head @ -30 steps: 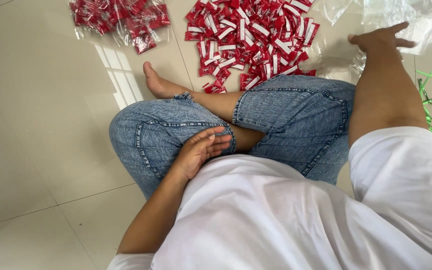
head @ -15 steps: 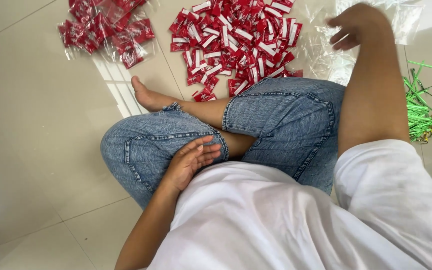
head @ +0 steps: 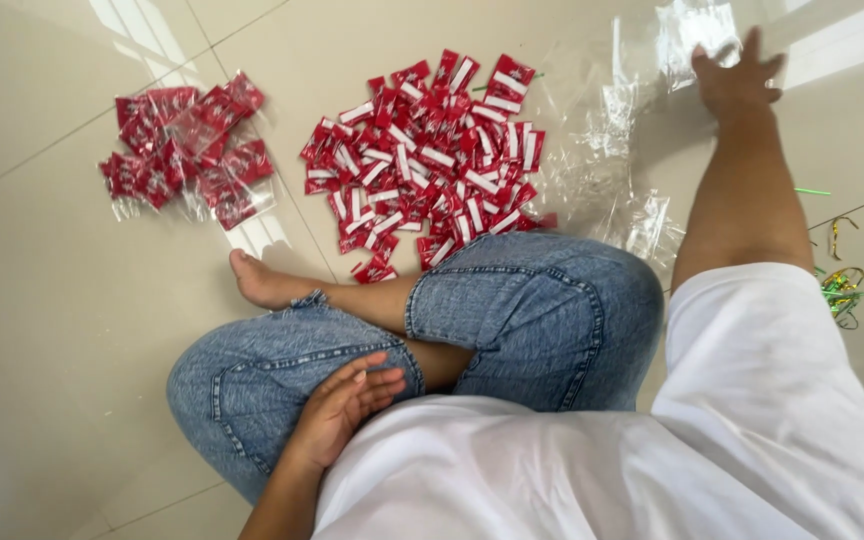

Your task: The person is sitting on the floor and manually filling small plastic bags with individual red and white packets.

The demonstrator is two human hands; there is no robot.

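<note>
Right hand (head: 737,80): fingers spread flat, resting on clear plastic bags (head: 612,150) on the tiled floor (head: 52,330); nothing gripped. Left hand (head: 344,410): loosely open, empty, lying on the denim-clad knee (head: 252,390). Loose red-and-white sachets (head: 432,160): heaped just left of the bags. Bagged red sachets (head: 187,150): farther left. Green-gold twist ties (head: 840,285): far right.

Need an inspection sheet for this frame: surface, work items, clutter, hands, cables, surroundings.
Surface: glossy beige floor tiles, sunlit patches.
Job's things: clear plastic bags spread on the floor; loose red-and-white sachets piled ahead of the knees.
Clutter: bagged red sachets far left; green and gold twist ties at right.
Hands: right hand spread flat on a clear bag; left hand open, resting on the jeans.
Cables: nothing seen.
Surroundings: nothing seen beyond the floor.
</note>
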